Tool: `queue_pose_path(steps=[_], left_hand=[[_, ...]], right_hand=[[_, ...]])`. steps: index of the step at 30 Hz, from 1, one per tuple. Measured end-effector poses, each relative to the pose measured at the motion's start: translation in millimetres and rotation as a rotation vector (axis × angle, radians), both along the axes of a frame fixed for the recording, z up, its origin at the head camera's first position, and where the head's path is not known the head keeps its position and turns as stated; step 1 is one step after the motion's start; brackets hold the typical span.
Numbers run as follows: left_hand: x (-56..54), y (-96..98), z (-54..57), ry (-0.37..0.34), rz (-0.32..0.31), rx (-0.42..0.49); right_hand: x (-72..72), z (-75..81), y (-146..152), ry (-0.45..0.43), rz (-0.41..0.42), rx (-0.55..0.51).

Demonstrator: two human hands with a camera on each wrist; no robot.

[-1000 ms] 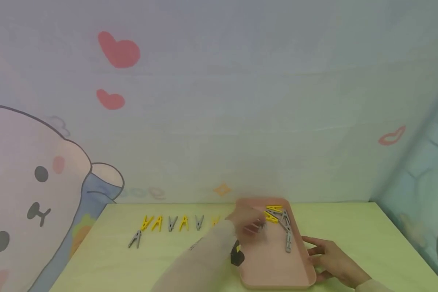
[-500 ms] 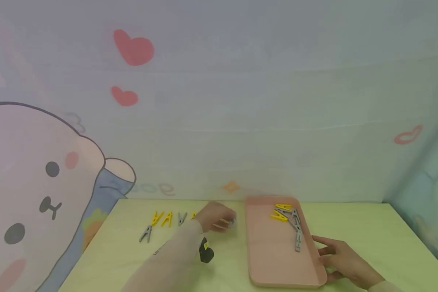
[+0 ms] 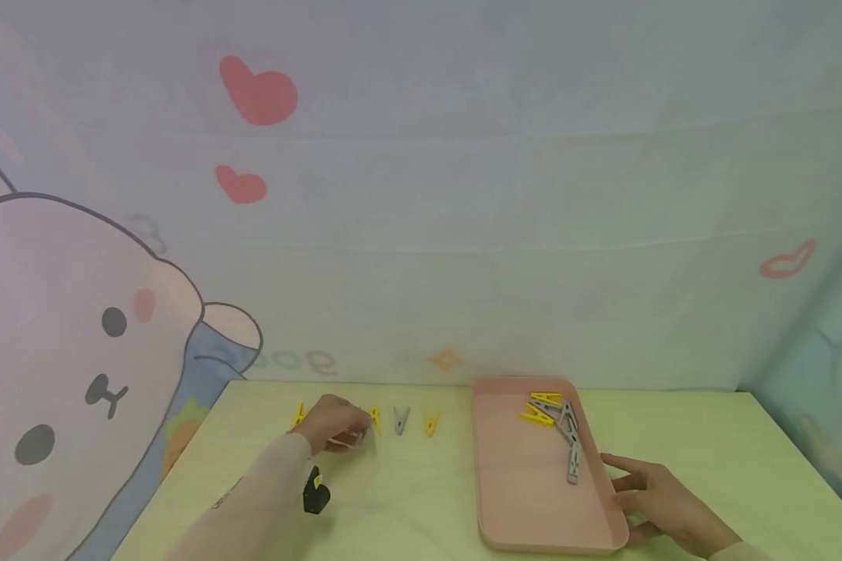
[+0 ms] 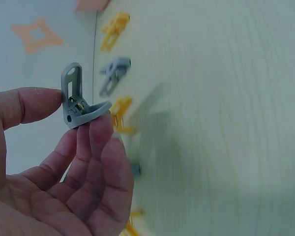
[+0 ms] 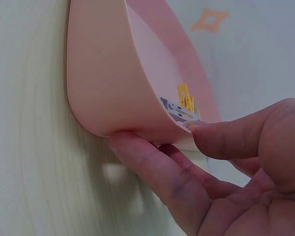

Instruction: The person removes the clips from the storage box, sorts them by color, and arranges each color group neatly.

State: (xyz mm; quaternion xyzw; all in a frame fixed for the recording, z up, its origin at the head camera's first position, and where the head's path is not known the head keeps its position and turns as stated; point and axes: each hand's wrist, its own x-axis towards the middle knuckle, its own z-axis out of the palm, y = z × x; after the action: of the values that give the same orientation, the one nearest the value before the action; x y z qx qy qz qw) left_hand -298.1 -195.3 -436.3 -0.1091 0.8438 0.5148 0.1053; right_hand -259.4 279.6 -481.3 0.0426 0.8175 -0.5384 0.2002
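Between thumb and fingertips, my left hand point(image 3: 333, 425) pinches a grey clothespin point(image 4: 76, 101), its two arms spread in a V with the spring showing. The hand is over a row of clothespins and hides part of it. Just right of it lie a yellow clothespin point(image 3: 375, 419), a grey clothespin point(image 3: 401, 421) and another yellow clothespin point(image 3: 431, 423). My right hand point(image 3: 659, 499) rests against the right side of the pink tray point(image 3: 533, 538); in the right wrist view its thumb is at the rim and its fingers touch the outer wall low down.
Inside the tray, yellow clothespins point(image 3: 537, 416) and several grey clothespins point(image 3: 574, 463) are gathered along the far right. A further yellow clothespin point(image 3: 300, 413) shows left of my left hand. A printed cloth backdrop point(image 3: 505, 234) rises behind the pale table point(image 3: 407, 499).
My left hand has moved left from over the tray to the row, carrying the grey clothespin. The head view has shifted slightly; my right hand stays at the tray.
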Motion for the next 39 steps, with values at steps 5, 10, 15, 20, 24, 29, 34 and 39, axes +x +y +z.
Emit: queue_pose_path(steps=[5,10,15,20,24,29,34,39], left_hand=[[2.7,-19.7,-2.8,-0.006,0.049,-0.054],[0.6,-34.3,-11.8,-0.002,0.085,-0.184],[-0.8,-42.5,-19.7,0.030,0.062,-0.426],[2.0,-43.5,-21.4,0.066,0.050,-0.611],[5.7,-42.8,-20.5,0.062,0.058,-0.684],[9.5,-42.1,-17.6,0.054,0.069,-0.717],[12.3,-42.2,-14.0,0.041,0.067,-0.710],[12.0,-42.8,-10.7,0.045,0.081,-0.691]], right_hand=[[0.1,0.5,4.5,-0.004,-0.001,0.007],[0.3,0.5,6.2,-0.010,-0.010,0.024],[2.1,1.2,5.1,-0.014,-0.014,0.022],[4.8,2.4,2.2,-0.007,-0.008,0.011],[5.1,1.8,-1.2,-0.011,-0.017,0.028],[5.0,1.4,-3.5,-0.008,-0.019,0.041],[4.3,3.0,-4.7,-0.008,-0.018,0.042],[3.3,4.7,-5.6,-0.010,-0.006,0.038]])
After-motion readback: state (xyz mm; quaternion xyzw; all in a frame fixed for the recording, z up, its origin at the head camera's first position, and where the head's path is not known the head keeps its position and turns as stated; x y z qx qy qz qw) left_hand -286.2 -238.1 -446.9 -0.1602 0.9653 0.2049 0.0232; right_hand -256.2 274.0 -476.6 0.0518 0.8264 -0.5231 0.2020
